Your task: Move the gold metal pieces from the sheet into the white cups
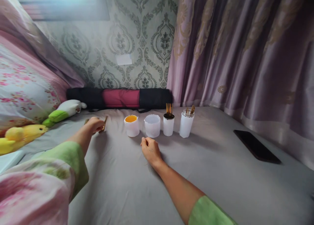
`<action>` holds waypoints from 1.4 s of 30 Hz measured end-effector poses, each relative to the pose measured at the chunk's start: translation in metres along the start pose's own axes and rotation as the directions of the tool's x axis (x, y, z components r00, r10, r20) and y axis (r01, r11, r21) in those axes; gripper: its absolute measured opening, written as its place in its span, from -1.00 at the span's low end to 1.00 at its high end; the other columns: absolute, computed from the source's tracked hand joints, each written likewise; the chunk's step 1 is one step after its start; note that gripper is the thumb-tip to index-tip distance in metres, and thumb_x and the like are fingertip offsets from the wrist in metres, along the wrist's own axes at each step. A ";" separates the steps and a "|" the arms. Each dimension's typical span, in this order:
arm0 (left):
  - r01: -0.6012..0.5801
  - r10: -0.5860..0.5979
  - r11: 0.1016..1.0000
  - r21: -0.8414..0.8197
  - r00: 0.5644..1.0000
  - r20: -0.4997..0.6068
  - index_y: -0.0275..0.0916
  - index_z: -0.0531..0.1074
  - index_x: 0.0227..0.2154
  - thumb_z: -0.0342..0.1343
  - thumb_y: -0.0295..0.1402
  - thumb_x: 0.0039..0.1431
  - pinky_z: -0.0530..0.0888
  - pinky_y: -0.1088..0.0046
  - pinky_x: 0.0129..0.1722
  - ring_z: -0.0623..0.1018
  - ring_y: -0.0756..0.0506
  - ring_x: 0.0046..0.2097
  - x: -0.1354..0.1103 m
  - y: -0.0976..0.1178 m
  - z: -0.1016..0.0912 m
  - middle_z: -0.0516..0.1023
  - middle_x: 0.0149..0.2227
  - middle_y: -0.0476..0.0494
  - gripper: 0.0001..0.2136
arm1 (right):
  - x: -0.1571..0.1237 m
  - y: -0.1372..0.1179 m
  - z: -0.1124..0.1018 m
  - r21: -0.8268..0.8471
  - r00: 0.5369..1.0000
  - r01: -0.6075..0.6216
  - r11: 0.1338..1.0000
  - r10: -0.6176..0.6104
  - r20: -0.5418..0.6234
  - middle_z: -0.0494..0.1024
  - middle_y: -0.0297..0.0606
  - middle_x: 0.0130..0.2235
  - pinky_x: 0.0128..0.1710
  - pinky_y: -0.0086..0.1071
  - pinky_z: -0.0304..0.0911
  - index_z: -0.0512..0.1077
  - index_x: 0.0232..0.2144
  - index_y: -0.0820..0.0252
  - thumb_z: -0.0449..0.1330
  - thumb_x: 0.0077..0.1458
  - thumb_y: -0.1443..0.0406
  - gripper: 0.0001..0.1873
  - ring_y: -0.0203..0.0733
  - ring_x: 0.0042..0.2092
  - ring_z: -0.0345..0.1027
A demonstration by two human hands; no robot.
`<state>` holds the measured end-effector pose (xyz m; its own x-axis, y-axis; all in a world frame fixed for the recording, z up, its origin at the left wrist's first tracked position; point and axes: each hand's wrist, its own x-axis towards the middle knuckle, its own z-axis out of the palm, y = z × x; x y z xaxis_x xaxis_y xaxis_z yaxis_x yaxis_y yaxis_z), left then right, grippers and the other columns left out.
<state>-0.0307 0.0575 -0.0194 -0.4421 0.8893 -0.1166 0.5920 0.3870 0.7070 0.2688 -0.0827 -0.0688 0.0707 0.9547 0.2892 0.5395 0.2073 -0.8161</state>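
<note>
My left hand (96, 124) reaches to the left side of the grey sheet, its fingers closed on thin brown sticks (104, 126) whose ends poke out on both sides. My right hand (151, 151) rests as a loose fist on the sheet, with nothing visible in it. Just beyond it stand a white cup with an orange-yellow inside (131, 129) and a wide whitish cup (152, 128). To their right, a white container with a dark top (168, 126) holds upright brown sticks. Another white jar (185, 128) has several sticks leaning in it.
A black phone (256, 145) lies at the right. Along the wall runs a black and dark-red roll (120, 98). Plush toys, one white and green (66, 110) and one yellow (26, 134), lie at the left by a floral pillow (24, 84). Purple curtains (235, 54) hang at the right.
</note>
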 end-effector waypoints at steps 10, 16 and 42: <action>0.268 -0.218 0.861 -0.432 0.962 0.163 -0.31 0.25 -0.61 0.01 -0.66 -0.09 0.30 0.61 -0.66 0.40 0.03 -0.61 -0.031 0.013 0.018 0.40 -0.63 -0.09 -0.85 | 0.000 -0.001 -0.001 -0.009 1.000 0.005 1.000 -0.005 0.010 0.46 -0.29 -0.56 -0.47 -0.50 0.02 0.38 -0.59 0.21 -0.08 0.12 0.19 -0.62 -0.33 -0.49 0.25; 0.319 -0.217 0.727 -0.608 0.947 0.237 -0.34 0.30 -0.56 -0.02 -0.69 -0.02 0.30 0.66 -0.68 0.37 0.08 -0.62 -0.041 0.014 0.025 0.38 -0.60 -0.08 -0.84 | 0.000 -0.002 -0.002 -0.006 1.000 -0.002 1.000 0.002 0.018 0.47 -0.27 -0.54 -0.46 -0.49 0.04 0.39 -0.58 0.21 -0.08 0.12 0.19 -0.62 -0.33 -0.48 0.27; 0.242 0.097 0.403 -0.883 0.948 0.304 -0.40 0.40 -0.35 -0.04 -0.69 0.03 0.42 0.68 -0.57 0.44 0.11 -0.55 -0.125 -0.001 0.057 0.47 -0.46 -0.13 -0.81 | -0.001 0.001 -0.001 0.031 1.000 0.011 0.999 -0.011 0.024 0.41 -0.31 -0.62 -0.56 -0.51 0.00 0.39 -0.58 0.21 -0.10 0.12 0.15 -0.58 -0.36 -0.57 0.19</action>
<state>0.0626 -0.0397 -0.0451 -0.1566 0.9546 -0.2535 -0.4631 0.1557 0.8725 0.2704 -0.0833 -0.0690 0.0446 0.9570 0.2865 0.5142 0.2238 -0.8279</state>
